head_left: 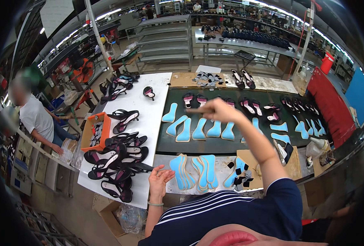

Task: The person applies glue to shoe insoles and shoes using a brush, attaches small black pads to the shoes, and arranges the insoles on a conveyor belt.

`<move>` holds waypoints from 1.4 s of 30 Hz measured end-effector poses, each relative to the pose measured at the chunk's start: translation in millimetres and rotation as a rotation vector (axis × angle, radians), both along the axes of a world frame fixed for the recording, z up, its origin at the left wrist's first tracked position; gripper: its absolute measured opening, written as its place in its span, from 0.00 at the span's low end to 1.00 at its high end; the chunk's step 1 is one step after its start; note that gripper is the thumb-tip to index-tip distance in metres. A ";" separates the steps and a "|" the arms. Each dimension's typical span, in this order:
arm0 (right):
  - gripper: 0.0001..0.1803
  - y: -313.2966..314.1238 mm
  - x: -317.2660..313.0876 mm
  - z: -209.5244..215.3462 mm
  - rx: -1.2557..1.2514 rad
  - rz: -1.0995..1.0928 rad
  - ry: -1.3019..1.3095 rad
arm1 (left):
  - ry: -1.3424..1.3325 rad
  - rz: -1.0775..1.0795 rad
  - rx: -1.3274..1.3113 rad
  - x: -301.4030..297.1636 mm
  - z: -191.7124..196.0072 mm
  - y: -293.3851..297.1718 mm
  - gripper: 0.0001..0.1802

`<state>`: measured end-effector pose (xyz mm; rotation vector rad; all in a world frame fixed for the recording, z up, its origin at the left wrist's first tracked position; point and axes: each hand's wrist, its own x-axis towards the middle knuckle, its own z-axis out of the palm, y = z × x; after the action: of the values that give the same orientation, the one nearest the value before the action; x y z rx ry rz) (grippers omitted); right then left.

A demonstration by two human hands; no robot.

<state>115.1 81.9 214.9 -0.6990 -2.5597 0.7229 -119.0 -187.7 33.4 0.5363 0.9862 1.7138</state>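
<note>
The leftmost light-blue, sole-shaped insole (170,113) lies on the dark-green flat belt (169,144), left of the nearer right hand (219,110), long axis fore-and-aft. Right index finger is extended; left hand (159,179) is loosely curled; any grip cannot be determined.

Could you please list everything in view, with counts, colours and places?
Sandals: many, black and pink, white table, dark belt, far ledge
Insoles: many, light blue, belt and near ledge
Box: one, orange, white table
Small pieces: many, mostly grey, far ledge, others in box
Rack: one, grey, beyond belt
Bucket: one, red, far right
Co-worker: one, white shirt, left
Background items: uncounted, too small
Shirt: one, navy with white stripes, lower edge
Left hand: one, bare, beside stacked insoles
Right hand: one, bare, blurred, over belt
</note>
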 end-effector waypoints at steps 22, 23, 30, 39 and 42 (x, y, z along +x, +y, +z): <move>0.12 -151.1 -29.2 -123.1 -0.084 -0.025 0.083 | 0.210 -0.459 0.045 25.9 30.9 41.0 0.23; 0.09 -150.5 -33.0 -125.8 -0.090 -0.010 0.079 | 0.174 -0.438 0.015 22.2 27.6 39.9 0.23; 0.06 -146.1 -41.8 -123.5 -0.118 -0.014 0.059 | 0.353 -0.144 -0.116 -28.4 -2.9 42.2 0.18; 0.05 -126.8 -48.9 -106.5 -0.082 -0.087 0.022 | 0.597 0.061 -0.345 -78.0 -3.4 28.0 0.13; 0.06 -124.0 -57.3 -109.8 -0.006 -0.058 -0.011 | 0.683 0.152 -0.315 -88.1 -9.9 23.4 0.10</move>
<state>57.8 -42.2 105.1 -0.7780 -2.5373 0.7099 -207.1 -164.3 23.4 0.8788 1.7845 1.4771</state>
